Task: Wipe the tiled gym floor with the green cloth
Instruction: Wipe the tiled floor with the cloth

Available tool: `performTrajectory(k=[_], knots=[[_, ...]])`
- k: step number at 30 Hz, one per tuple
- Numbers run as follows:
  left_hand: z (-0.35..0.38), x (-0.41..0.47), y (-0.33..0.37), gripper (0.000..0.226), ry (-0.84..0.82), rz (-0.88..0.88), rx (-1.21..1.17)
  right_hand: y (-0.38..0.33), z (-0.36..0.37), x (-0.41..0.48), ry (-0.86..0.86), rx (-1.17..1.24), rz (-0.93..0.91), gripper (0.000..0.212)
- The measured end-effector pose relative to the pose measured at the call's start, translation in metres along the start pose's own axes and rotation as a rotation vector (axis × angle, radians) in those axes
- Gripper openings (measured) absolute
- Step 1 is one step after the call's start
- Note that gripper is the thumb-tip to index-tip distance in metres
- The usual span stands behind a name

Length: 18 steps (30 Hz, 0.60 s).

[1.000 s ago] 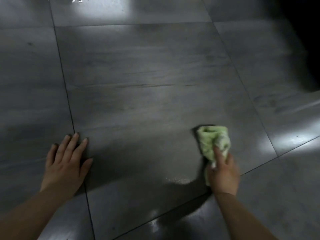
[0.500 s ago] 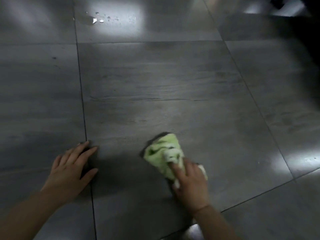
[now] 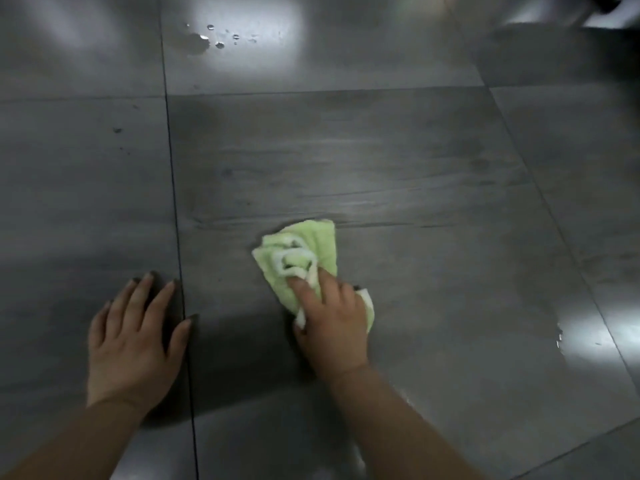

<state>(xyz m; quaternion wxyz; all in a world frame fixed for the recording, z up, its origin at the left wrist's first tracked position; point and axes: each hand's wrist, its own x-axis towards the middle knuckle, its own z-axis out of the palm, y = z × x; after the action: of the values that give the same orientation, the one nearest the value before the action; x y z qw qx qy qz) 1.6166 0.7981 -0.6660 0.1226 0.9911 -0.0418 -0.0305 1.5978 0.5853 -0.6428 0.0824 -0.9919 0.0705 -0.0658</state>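
While our left hand (image 3: 130,344) lies spread flat on the grey tiled floor (image 3: 415,168), our right hand (image 3: 330,323) grips the bunched green cloth (image 3: 304,251), water drops (image 3: 218,38) far beyond.

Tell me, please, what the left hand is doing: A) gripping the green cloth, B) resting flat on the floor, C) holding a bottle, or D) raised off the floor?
B: the left hand lies palm-down with straight fingers on the tiled floor, while the right hand holds the green cloth.
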Motion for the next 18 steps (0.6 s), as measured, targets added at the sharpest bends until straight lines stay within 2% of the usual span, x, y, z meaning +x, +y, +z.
performTrajectory(k=[2, 3, 6, 8, 9, 10, 14, 16, 18], knots=[[0.000, 0.001, -0.001, 0.073, -0.024, 0.007, 0.008, 0.044, -0.003, 0.013, 0.010, -0.059, -0.023, 0.051], [-0.002, 0.002, -0.001, 0.075, -0.021, 0.017, 0.021, 0.072, -0.006, 0.018, 0.030, -0.118, 0.031, 0.052], [-0.004, 0.004, 0.001, 0.074, -0.030, 0.033, 0.030, 0.144, -0.033, 0.027, 0.013, -0.114, 0.463, 0.064], [-0.006, 0.005, 0.000, 0.071, -0.040, 0.034, 0.040, 0.145, -0.036, 0.020, 0.049, -0.041, 0.776, 0.072], [-0.007, 0.006, 0.000, 0.070, -0.052, 0.033, 0.042, 0.133, -0.032, 0.015, 0.094, -0.018, 0.819, 0.071], [-0.009, 0.006, 0.000, 0.071, -0.070, 0.029, 0.043, 0.116, -0.028, 0.007, 0.118, -0.021, 0.773, 0.068], [-0.018, 0.004, 0.004, 0.075, -0.124, 0.001, 0.036, 0.032, -0.012, -0.044, -0.068, -0.027, 0.427, 0.056], [-0.018, 0.005, 0.003, 0.070, -0.178, 0.001, 0.038, 0.008, -0.013, -0.067, -0.098, 0.017, 0.318, 0.055], [-0.019, 0.005, 0.003, 0.067, -0.158, 0.003, 0.041, 0.004, -0.015, -0.079, -0.107, 0.010, 0.231, 0.056]])
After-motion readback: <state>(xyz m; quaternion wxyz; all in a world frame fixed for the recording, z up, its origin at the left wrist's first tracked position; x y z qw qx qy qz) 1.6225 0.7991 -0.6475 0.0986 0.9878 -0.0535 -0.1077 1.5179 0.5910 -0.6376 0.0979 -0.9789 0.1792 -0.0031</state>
